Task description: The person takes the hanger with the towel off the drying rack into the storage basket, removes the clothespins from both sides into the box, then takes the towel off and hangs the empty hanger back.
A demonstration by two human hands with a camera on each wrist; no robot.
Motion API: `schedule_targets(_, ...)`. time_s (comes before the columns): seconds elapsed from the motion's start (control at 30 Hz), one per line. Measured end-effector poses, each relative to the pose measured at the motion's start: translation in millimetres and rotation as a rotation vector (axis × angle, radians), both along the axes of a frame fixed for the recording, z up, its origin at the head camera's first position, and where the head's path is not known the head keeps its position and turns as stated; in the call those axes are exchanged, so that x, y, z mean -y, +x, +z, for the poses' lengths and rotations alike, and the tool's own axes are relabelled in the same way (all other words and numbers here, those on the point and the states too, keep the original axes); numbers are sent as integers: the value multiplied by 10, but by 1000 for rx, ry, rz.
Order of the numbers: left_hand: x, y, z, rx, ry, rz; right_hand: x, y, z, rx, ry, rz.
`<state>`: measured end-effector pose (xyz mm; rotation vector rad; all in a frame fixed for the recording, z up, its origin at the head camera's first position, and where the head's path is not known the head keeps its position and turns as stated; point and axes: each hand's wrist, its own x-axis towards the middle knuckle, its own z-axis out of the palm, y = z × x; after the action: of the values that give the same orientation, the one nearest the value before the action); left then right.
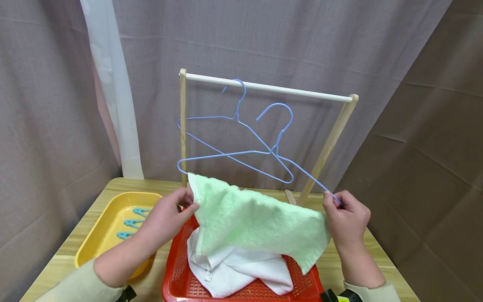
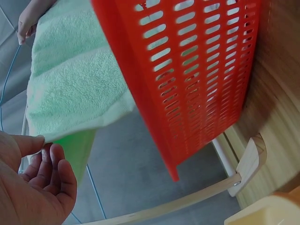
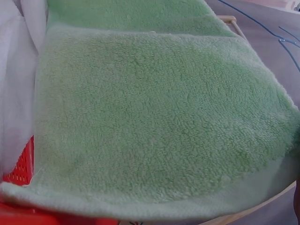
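Observation:
A light green towel (image 1: 256, 222) is draped over the lower bar of a blue wire hanger (image 1: 279, 136), whose hook points up and is off the rod. My right hand (image 1: 349, 218) grips the hanger's right corner, beside the towel's right edge. With thumb and index finger, my left hand (image 1: 170, 216) pinches the towel's left edge; the pinch shows closely in the left wrist view, the other fingers (image 2: 56, 171) loosely curled. In the right wrist view the towel (image 3: 154, 112) fills most of the picture, and its fold hides the hanger's lower bar.
A second blue hanger (image 1: 237, 110) hangs from the white rod (image 1: 302, 91) of a wooden rack. Below the towel, a red basket (image 1: 171, 268) holds a white cloth (image 1: 241, 272). A yellow tray (image 1: 102, 226) with several teal clothespins (image 1: 132, 223) stands at the left.

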<state>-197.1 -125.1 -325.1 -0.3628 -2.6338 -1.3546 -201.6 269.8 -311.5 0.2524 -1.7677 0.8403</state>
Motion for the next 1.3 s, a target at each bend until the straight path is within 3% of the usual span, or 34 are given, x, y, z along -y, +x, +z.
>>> schedule_targets(0.3,-35,46,-35,52,-5,-3,9,8,23,8,8,-18)
schedule_targets(1.3,-90,161,-118,45,-9,-20,47,19,50,11,12,-34)
